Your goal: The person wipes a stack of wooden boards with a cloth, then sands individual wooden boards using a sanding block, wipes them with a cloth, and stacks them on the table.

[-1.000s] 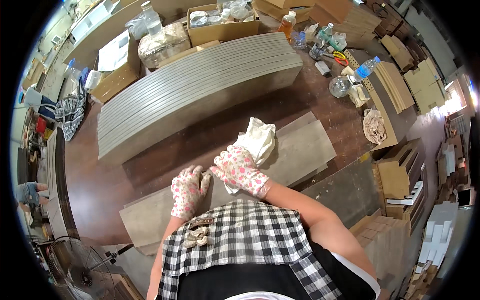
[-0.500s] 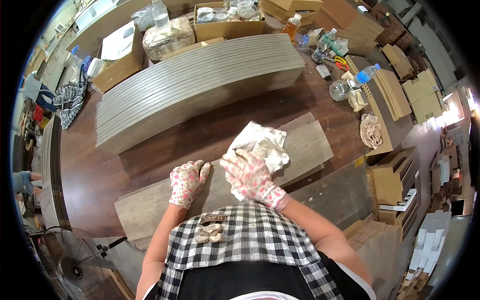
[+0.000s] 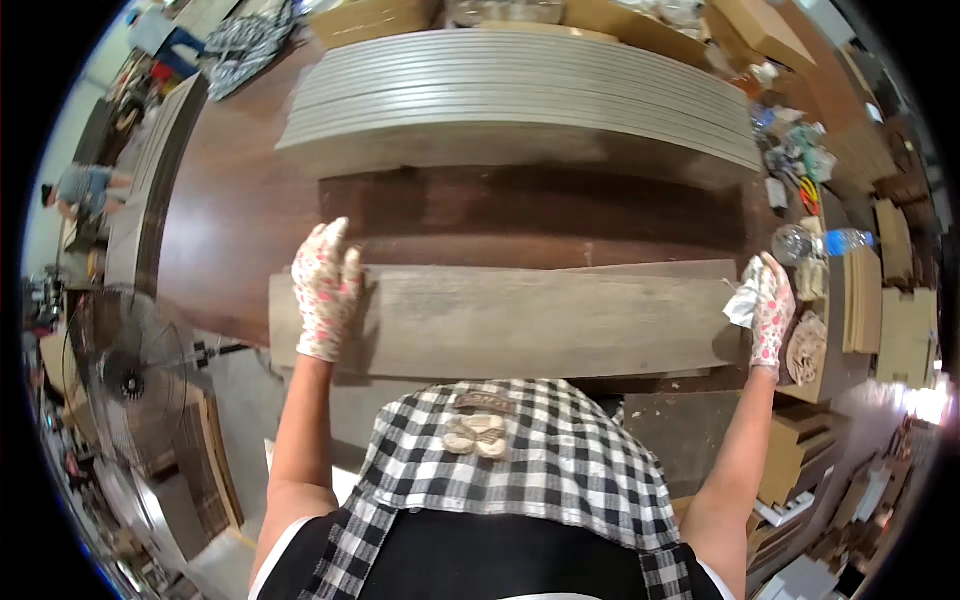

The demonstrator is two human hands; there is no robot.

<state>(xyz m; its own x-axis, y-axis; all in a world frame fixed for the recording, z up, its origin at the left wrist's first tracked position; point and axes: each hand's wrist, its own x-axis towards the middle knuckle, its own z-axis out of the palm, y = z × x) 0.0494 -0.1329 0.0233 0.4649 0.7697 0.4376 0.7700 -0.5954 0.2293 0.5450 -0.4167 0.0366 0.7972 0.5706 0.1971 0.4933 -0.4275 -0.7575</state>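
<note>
A long grey wood-grain board (image 3: 550, 320) lies crosswise in front of me, with the edge of another board showing under it. My left hand (image 3: 325, 290), in a white glove with pink spots, is open with fingers outstretched over the board's left end; whether it touches the surface I cannot tell. At the board's right end my right hand (image 3: 773, 315), gloved alike, grips a bunched white cloth (image 3: 743, 298). Part of the cloth is hidden by the fingers.
A long stack of grey boards (image 3: 520, 95) stands across the dark brown table (image 3: 225, 215). Plastic bottles (image 3: 848, 241) and a crumpled beige cloth (image 3: 807, 348) lie at the right. A fan (image 3: 128, 380) stands at the lower left; another person (image 3: 85, 190) is beyond it.
My right hand has carried the white cloth from mid-board to the right end. My left hand has moved left to the other end. The board now lies straighter across my view.
</note>
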